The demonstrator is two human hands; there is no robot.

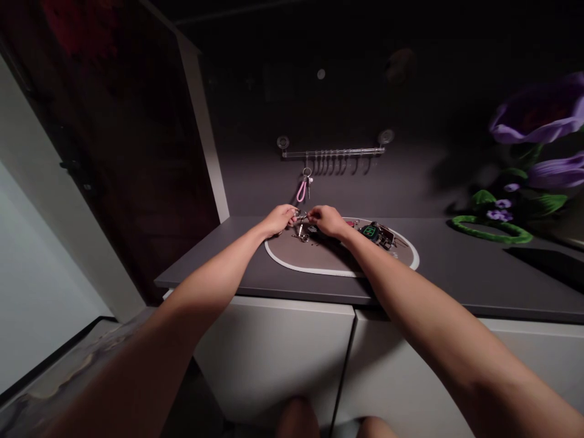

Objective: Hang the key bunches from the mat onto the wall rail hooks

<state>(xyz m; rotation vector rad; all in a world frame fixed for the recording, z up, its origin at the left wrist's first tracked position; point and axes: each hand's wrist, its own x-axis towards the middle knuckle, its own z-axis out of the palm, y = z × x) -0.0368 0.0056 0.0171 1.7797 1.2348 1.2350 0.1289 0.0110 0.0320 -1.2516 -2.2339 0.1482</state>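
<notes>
Head view: left hand (280, 219) and right hand (326, 219) pinch a shiny metal key ring (302, 215) above an oval, white-rimmed mat (310, 258); grey worktop (456, 274), pale cabinet doors (278, 347), dark wall (250, 134), clear rail (337, 152).

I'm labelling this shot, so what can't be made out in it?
All in the head view:
Metal pieces between the left hand and right hand: too small, partly covered by fingers.
Mat: partly hidden behind the right forearm.
Upper purple flower: cut off by right edge.
Door: detail lost in darkness.
</notes>
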